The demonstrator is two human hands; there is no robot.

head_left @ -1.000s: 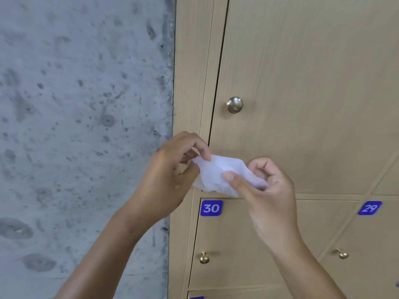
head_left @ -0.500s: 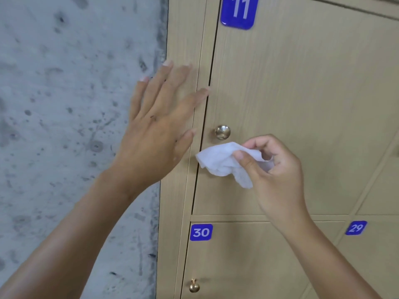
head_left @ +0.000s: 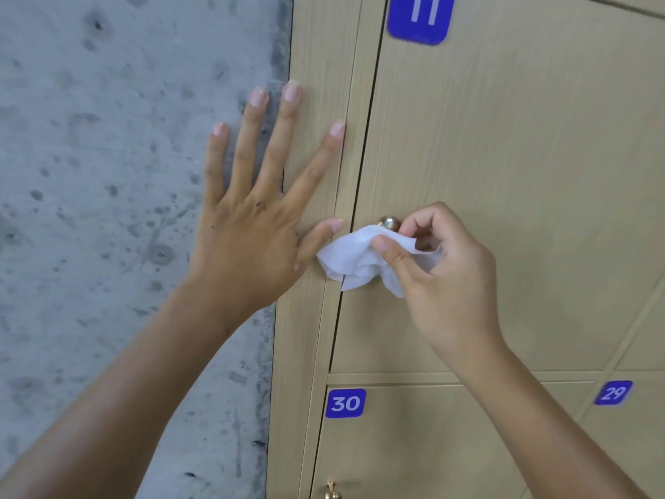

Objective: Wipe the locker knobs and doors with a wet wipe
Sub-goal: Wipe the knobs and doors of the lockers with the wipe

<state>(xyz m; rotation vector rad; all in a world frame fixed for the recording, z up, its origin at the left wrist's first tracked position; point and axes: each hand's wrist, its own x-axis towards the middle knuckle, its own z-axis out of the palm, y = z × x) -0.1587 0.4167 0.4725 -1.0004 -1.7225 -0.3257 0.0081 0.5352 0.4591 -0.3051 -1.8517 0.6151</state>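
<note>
A tall wooden locker door (head_left: 521,174) carries a blue plate marked 11 (head_left: 419,18). Its round metal knob (head_left: 388,222) peeks out just above a crumpled white wet wipe (head_left: 354,259). My right hand (head_left: 442,279) pinches the wipe between thumb and fingers and holds it against the underside of the knob. My left hand (head_left: 259,217) lies flat with fingers spread, palm on the locker's left frame (head_left: 316,66) and the adjoining wall, thumb tip close to the wipe.
A rough grey concrete wall (head_left: 108,174) fills the left half. Below door 11 is locker 30 (head_left: 345,403) with a small brass knob (head_left: 331,491) at the bottom edge. Locker 29 (head_left: 613,392) sits at the lower right.
My left hand let go of the wipe, rose and flattened against the frame and wall. My right hand carried the wipe up to the knob of door 11. The view tilted upward.
</note>
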